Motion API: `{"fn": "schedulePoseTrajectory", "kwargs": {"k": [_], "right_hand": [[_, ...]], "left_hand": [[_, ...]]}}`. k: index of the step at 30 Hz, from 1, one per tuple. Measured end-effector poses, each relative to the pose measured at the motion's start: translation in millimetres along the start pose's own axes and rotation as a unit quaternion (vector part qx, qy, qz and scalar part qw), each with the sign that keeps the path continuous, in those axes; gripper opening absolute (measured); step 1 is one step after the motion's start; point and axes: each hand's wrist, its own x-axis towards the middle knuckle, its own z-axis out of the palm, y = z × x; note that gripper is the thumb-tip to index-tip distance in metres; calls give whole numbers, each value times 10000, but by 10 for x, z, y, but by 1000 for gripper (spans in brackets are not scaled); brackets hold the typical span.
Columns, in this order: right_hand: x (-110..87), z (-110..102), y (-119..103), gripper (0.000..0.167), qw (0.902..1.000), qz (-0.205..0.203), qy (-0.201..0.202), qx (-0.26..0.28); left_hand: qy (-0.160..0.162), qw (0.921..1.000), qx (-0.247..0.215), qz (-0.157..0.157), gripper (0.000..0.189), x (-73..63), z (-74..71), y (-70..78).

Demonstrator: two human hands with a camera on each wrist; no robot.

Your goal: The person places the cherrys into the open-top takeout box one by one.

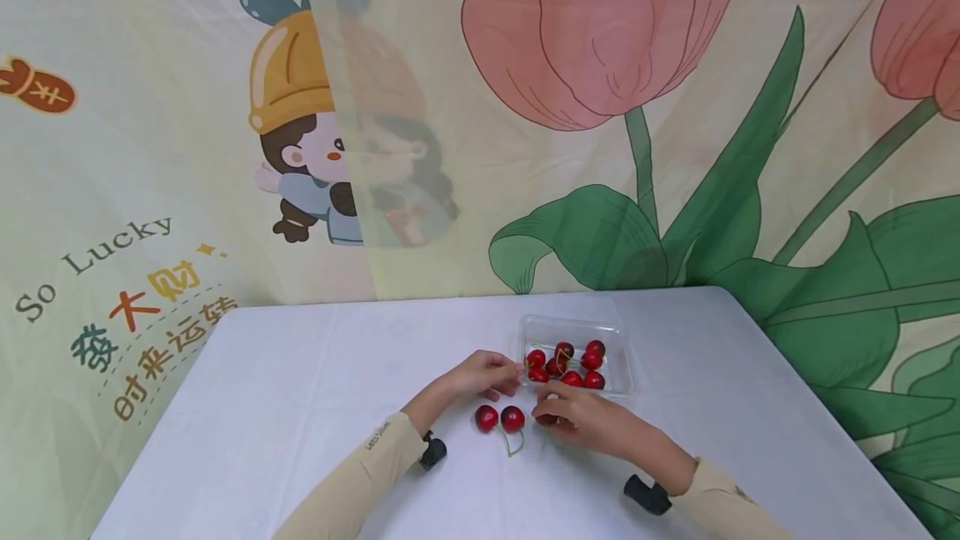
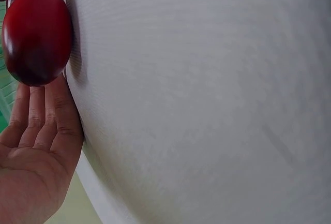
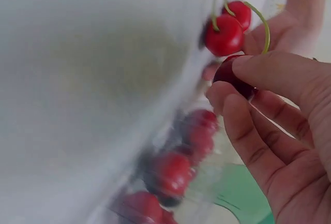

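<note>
My right hand [image 1: 588,418] pinches a dark red cherry [image 3: 230,76] between thumb and fingers, just in front of the clear plastic tray [image 1: 621,348]. A green stem [image 3: 267,32] curves up from beside the thumb. My left hand [image 1: 483,374] is at the tray's left side, its fingertips by the wall; whether they touch it I cannot tell. In the left wrist view its fingers [image 2: 36,105] look fairly straight, partly hidden behind a cherry. Two cherries [image 1: 513,418] with joined stems lie on the table between the hands. Several red cherries [image 1: 593,359] lie inside the tray.
A white cloth covers the table [image 1: 337,382]. Behind its far edge hangs a printed curtain [image 1: 420,273] with tulips and a cartoon figure. Black wrist cameras [image 1: 647,495] sit below both hands.
</note>
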Motion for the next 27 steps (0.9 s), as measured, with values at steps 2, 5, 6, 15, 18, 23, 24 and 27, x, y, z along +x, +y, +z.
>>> {"fn": "schedulePoseTrajectory", "kwargs": {"k": [2, 5, 6, 15, 18, 23, 24, 27], "right_hand": [[-12, -51, -9, 25, 9999, -7, 108, 5], [-24, -128, -23, 27, 9997, -42, 226, 116], [-24, -153, -27, 27, 9994, -45, 270, 195], [-11, -368, 78, 29, 9961, 250, 773, 359], [0, -409, 152, 28, 9939, 406, 875, 533], [50, -450, 317, 28, 9889, 738, 845, 978], [62, -451, 359, 28, 9879, 802, 838, 1034], [98, -430, 490, 28, 9847, 904, 904, 1184]], "left_hand": [[2, 10000, -20, 5, 33, -2, -1, 2], [-10, 10000, -19, 6, 32, -5, -2, 2], [-16, 10000, -15, 4, 32, -5, -2, 2], [-75, 10000, 11, 33, 36, -19, -3, 3], [-63, 10000, 3, 18, 36, -32, -2, 6], [-41, 10000, -49, -23, 36, -31, -2, -1], [-35, 10000, -50, -22, 36, -31, -1, -2], [-15, 10000, -80, -21, 36, -37, 4, -1]]}}
